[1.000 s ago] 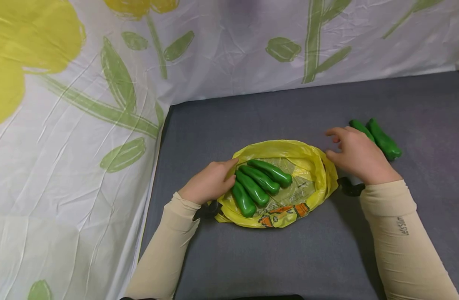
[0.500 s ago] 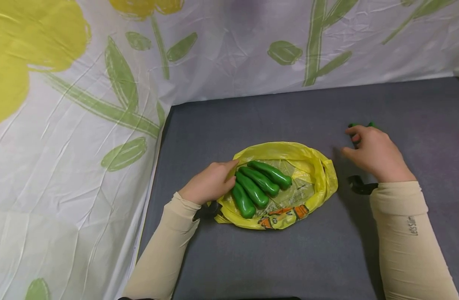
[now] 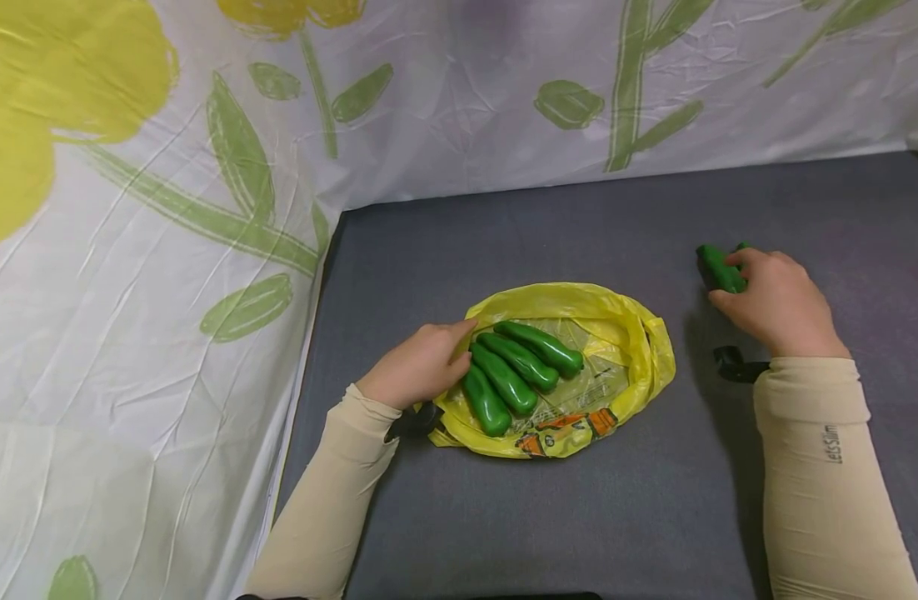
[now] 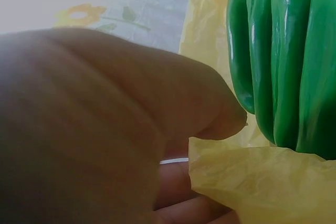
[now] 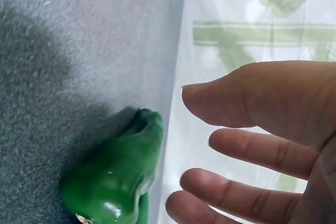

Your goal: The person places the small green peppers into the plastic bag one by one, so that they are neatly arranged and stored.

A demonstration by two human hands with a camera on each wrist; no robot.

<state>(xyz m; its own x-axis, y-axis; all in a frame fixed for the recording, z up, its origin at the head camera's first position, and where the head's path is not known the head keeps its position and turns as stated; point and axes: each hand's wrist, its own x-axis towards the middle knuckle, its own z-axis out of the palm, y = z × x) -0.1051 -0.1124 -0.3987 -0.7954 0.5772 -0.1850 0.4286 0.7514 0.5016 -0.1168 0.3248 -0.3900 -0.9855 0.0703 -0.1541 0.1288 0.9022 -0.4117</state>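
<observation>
Peppers [image 3: 504,382]: four green ones, side by side in the nine o'clock half of a yellow bag [image 3: 645,346]; its mouth was spread wide.
Loose pair [image 3: 717,268]: lay at the bag's two o'clock, well apart from it; one was mostly hidden.
Left hand [image 3: 414,367]: pinched the bag's rim at nine o'clock.
Right hand [image 3: 790,302]: hovered over the loose pair; thumb and fingers stood wide apart.
Table [image 3: 564,525]: lay grey beneath; flowered cloth [image 3: 459,92] rose at twelve o'clock.
</observation>
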